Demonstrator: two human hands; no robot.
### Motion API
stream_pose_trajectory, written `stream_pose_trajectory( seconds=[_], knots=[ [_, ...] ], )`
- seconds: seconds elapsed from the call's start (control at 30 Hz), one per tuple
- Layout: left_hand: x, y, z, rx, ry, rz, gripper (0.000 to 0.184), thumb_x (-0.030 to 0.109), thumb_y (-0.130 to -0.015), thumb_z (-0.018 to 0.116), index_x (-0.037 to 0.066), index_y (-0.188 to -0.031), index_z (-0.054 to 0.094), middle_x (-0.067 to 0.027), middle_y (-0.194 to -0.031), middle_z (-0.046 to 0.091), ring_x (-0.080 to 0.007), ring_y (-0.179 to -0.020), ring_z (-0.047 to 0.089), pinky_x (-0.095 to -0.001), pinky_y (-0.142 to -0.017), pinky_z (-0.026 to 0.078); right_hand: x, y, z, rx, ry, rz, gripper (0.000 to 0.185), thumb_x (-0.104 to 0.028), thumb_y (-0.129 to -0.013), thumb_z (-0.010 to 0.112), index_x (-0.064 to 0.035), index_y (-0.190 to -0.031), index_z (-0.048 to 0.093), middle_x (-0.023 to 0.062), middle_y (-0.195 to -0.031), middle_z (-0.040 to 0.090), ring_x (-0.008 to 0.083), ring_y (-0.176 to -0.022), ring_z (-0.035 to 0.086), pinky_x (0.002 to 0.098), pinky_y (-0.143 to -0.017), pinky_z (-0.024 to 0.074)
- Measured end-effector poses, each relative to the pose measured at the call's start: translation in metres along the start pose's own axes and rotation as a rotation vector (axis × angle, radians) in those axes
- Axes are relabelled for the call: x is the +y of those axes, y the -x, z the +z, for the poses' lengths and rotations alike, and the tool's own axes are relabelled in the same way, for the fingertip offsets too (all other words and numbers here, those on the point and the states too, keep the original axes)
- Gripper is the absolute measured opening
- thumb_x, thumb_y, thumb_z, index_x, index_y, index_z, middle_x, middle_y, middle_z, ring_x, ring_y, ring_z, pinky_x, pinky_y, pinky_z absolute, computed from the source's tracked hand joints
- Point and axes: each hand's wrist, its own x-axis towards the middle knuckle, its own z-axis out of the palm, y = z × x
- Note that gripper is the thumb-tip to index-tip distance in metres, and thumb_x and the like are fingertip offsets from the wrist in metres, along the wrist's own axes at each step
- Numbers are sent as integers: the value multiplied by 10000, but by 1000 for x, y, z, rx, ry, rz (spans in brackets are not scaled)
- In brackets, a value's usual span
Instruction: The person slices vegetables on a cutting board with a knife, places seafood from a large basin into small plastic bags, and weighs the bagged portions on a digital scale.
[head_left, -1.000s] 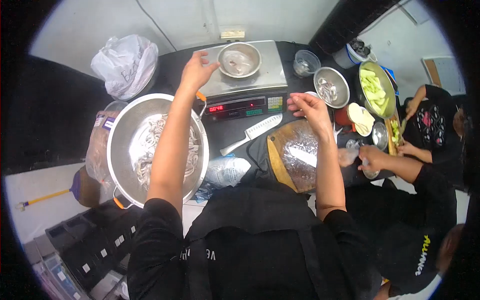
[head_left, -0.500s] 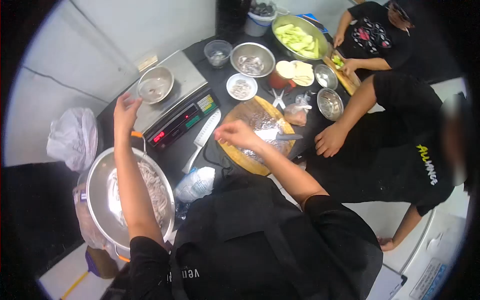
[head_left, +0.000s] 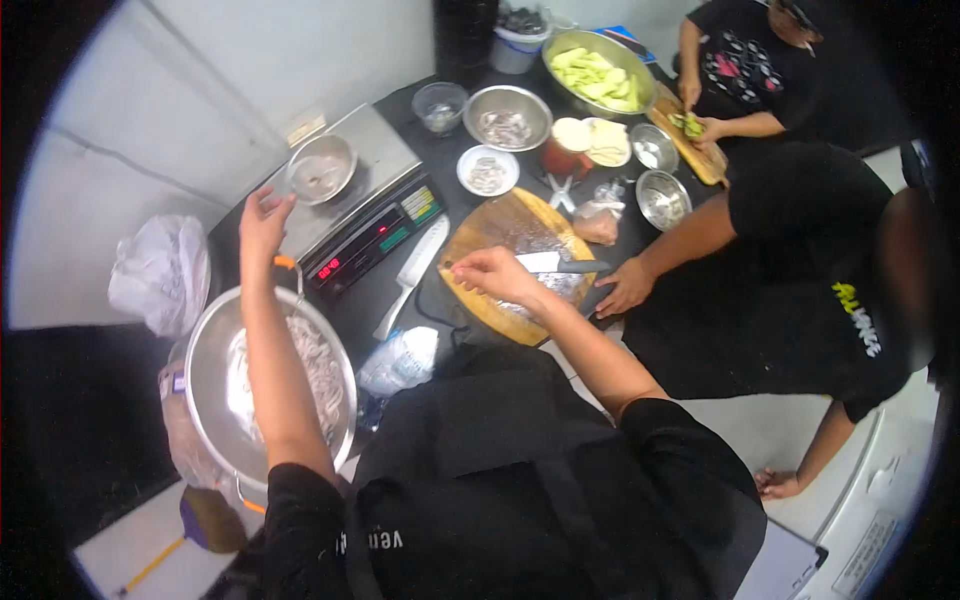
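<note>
My left hand (head_left: 264, 218) is held in the air beside a small metal bowl (head_left: 322, 172) on a digital scale (head_left: 375, 235). Its fingers are apart and nothing is in them. Below that forearm sits a large metal strainer bowl (head_left: 215, 400) with pale, stringy strips (head_left: 318, 365) inside. Over the left edge of a round wooden cutting board (head_left: 520, 225) hovers my right hand (head_left: 497, 273), fingers bent together in a pinch; whatever they may hold is too small to make out. A knife (head_left: 560, 263) lies across the wet board. Left of it rests a wide-bladed knife (head_left: 415, 270).
Behind the board stand a white bowl (head_left: 488, 172), a metal bowl (head_left: 507, 117) and a basin (head_left: 550, 75) of green vegetable pieces. A co-worker's hand (head_left: 624, 286) is at the board's right; another person (head_left: 745, 70) handles greens. A plastic bag (head_left: 400, 360) lies near my body.
The co-worker's hand has moved left to near the knife handle on the board. My left hand's fingers have shifted slightly. The whole view has shifted a little.
</note>
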Motion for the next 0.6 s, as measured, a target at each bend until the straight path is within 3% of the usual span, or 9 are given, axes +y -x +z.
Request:
stream_pose_trajectory(
  seconds=[0.23, 0.6],
  knots=[
    [-2, 9, -13, 96, -1, 30, 636, 300, -736, 747, -6, -1235, 496, -162, -1037, 638, -192, -799, 617, -304, -609, 509, 5, -4, -1, -5, 40, 9, 277, -263, -881, 614, -32, -1023, 667, 56, -881, 681, 119, -745, 633, 268, -643, 508],
    [-23, 12, -21, 50, 89, -23, 649, 295, -746, 745, -8, -1254, 478, -159, -1057, 634, -201, -843, 619, -300, -597, 502, -5, -4, 9, -12, 15, 15, 242, -240, -884, 606, -33, -994, 664, 26, -856, 671, 104, -752, 615, 248, -644, 490]
  ],
)
